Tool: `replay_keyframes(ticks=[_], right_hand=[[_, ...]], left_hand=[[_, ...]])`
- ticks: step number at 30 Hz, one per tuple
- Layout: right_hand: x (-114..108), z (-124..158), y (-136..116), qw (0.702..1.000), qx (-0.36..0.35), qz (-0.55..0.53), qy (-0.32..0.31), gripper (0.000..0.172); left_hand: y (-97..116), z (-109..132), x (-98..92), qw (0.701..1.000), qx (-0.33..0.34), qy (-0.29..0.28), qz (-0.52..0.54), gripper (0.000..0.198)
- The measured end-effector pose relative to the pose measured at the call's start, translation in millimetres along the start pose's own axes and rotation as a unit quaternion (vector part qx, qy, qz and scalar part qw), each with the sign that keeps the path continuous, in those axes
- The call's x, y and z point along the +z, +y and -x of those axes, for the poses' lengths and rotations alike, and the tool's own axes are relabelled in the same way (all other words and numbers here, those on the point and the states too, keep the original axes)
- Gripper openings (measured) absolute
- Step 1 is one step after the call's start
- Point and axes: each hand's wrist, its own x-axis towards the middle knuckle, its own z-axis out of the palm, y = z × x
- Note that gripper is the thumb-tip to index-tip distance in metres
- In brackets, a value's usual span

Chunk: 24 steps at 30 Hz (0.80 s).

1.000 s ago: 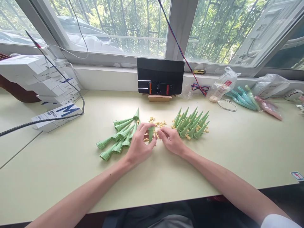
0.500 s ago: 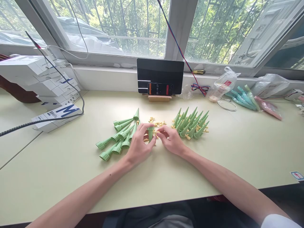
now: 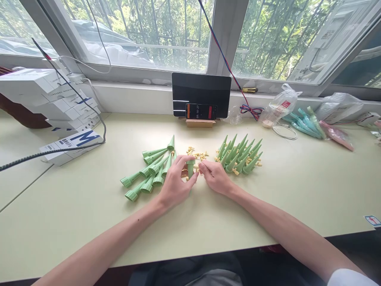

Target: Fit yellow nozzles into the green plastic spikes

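My left hand (image 3: 177, 179) is closed around a green plant watering spike (image 3: 190, 169), its wide socket up and its tip pointing down. A small yellow valve (image 3: 196, 168) sticks out of the spike's right side. The thumb and forefinger of my right hand (image 3: 216, 174) are pinched at the valve's outer end. Left of my hands lies a loose group of green spikes (image 3: 154, 169). Behind my fingers are several loose yellow valves (image 3: 202, 155). To the right, green spikes fitted with yellow valves (image 3: 238, 155) stand close together with their tips up.
A phone (image 3: 201, 112) showing a timer leans on a black tablet (image 3: 201, 89) at the back. White boxes (image 3: 71, 107) are stacked at the left, with a black cable (image 3: 102, 123) across them. Plastic bags (image 3: 279, 105) and bagged parts (image 3: 306, 123) lie at the back right.
The held spike has shifted slightly right and shows more of its lower tip. My right fingers have curled in and moved slightly right, leaving more of the valve in sight.
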Motion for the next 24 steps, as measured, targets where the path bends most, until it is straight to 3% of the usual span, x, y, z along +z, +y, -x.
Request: replay_keyframes(ticks=[7,14,24], right_hand=[[0.7,-0.8,-0.5,1.0,0.009,-0.019,0.007,0.044],[-0.3,-1.9,-5.1,0.999,0.006,-0.05,0.006,0.021],[-0.3,-2.8,-1.7,0.999,-0.043,-0.022,0.012,0.029]], left_hand=[[2.0,-0.8,-0.4,1.0,-0.004,0.006,0.003,0.029],[3.7,-2.4,-1.6,1.0,-0.021,0.015,0.013,0.028],[0.5,-0.5,-0.3,1.0,-0.002,0.0,0.009,0.03]])
